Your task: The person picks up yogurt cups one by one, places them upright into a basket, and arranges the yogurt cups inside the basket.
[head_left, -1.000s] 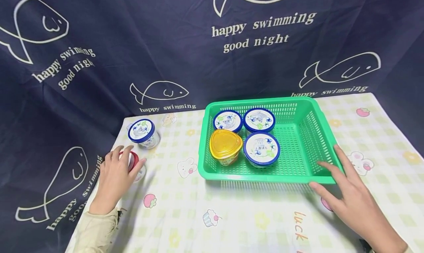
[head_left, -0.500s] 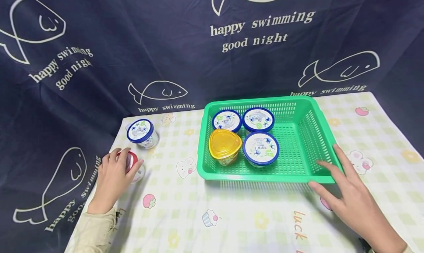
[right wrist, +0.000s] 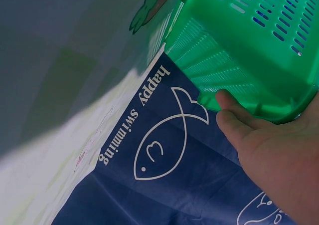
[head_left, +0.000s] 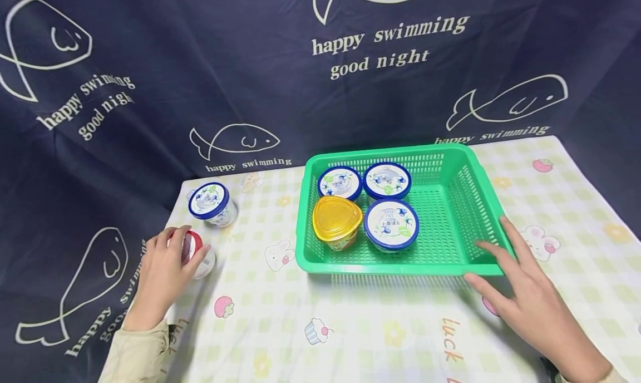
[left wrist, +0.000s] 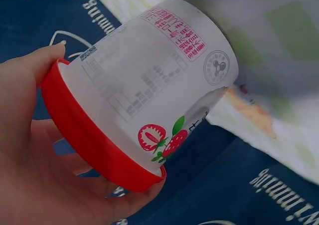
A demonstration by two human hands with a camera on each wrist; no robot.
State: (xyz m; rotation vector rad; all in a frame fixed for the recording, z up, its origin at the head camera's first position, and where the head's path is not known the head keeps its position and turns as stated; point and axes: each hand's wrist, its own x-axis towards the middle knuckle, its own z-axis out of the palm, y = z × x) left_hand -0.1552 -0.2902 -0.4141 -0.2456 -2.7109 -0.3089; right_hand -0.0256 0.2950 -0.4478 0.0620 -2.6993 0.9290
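Observation:
My left hand grips a white yogurt cup by its red lid, with thumb and fingers at opposite sides of the lid. Strawberries are printed on its side, and the hand partly hides it in the head view. A blue-lidded cup stands just beyond. My right hand touches the near right corner of a green plastic basket, fingers spread and nearly straight over the rim. Inside its left half are three blue-lidded cups and one cup with a yellow three-sided lid.
The basket rests on a checked tablecloth printed with cartoon pictures. A dark blue curtain with white fish drawings hangs behind the table and down its left side.
The head view has shifted slightly. My left hand has drawn in a little around the red lid, and more of the cup's white side shows. The right hand stays at the basket corner.

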